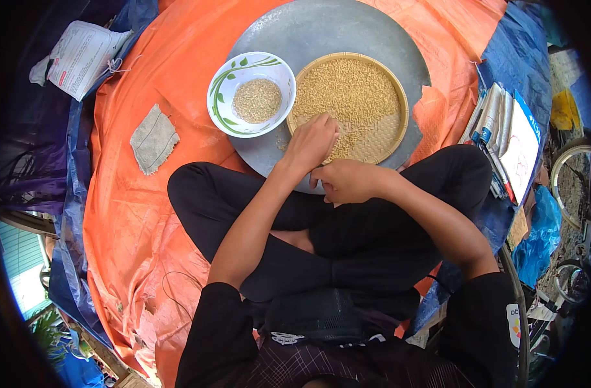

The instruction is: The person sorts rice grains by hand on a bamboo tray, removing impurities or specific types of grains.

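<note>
Seated person viewed from above, legs crossed in black trousers (347, 239), both forearms extended forward over the lap. The right hand (348, 182) lies nearest the body, at the near rim of the metal tray (321, 26); its fingers are curled inward into a loose fist, and whether anything lies inside the fist cannot be told. The left hand (312, 142) reaches just beyond it, fingers bent and bunched together with the tips pressed down onto the grain at the near edge of the woven basket (379, 139). The basket, round and shallow, rests on the tray and is covered over most of its floor with unhusked rice (350, 90); a bare patch of weave shows at its near right. Just beside the basket on the left, touching or almost touching its rim, a white bowl (225, 87) with a green leaf pattern overlaps the tray edge and holds a small heap of paler grain (257, 101). Tray and person sit on an orange tarpaulin (134, 213). A grey cloth patch (154, 138) lies on the tarpaulin to the left, well apart from the bowl. Farther left, a white printed bag (82, 57) rests on blue sheeting; folded printed sacks (508, 139) lie at the right.
</note>
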Tool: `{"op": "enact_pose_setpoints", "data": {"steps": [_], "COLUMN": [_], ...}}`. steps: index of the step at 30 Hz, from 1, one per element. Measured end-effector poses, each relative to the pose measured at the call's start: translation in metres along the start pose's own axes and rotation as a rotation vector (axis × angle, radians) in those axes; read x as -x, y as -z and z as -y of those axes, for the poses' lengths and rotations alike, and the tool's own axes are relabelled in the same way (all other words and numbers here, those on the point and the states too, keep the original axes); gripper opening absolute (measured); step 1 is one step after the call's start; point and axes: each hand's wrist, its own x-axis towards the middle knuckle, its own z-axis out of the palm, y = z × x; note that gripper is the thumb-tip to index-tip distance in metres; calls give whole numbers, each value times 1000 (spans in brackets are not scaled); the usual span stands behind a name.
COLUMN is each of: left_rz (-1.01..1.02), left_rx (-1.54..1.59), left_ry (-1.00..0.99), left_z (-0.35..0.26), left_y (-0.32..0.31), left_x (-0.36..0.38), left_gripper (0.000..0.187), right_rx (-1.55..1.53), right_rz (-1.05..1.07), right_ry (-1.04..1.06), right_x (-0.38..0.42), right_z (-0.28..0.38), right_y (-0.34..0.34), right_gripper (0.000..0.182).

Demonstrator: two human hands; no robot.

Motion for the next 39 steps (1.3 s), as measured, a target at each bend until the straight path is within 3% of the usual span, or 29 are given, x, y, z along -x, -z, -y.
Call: {"op": "enact_pose_setpoints", "data": {"steps": [2,5,8,11,12,16,21,25,31,39], "left_rz": [-24,237,36,48,-43,-29,-130,-282,-242,-299], "left_rx": [61,129,543,336,414,443,964,1183,1169,1089], "left_ry": [-50,-26,121,68,49,114,318,297,289,270], "left_z": [-6,7,-3,-5,-10,-12,-23,-28,-35,-48], "left_y": [4,-2,-3,-5,1,30,68,78,82,76], "left_x": [1,-1,11,4,1,-8,-7,-5,-1,0], "left_gripper": [15,22,19,18,15,17,20,27,29,29], "right_rx": [23,-147,-413,-702,-789,-677,-652,-418,-110,-126], "right_rz": [-28,-167,-338,-466,-523,-917,-1025,-1123,-1219,-1235], "right_ry": [19,142,285,320,305,258,331,446,512,444], "right_x": [5,18,25,29,30,25,22,18,18,16], "right_z": [-3,-10,-11,-10,-11,-23,-20,-8,1,3], "right_y": [7,21,39,49,51,57,53,45,40,38], "right_gripper": [36,30,25,21,20,21,22,28,38,41]}}
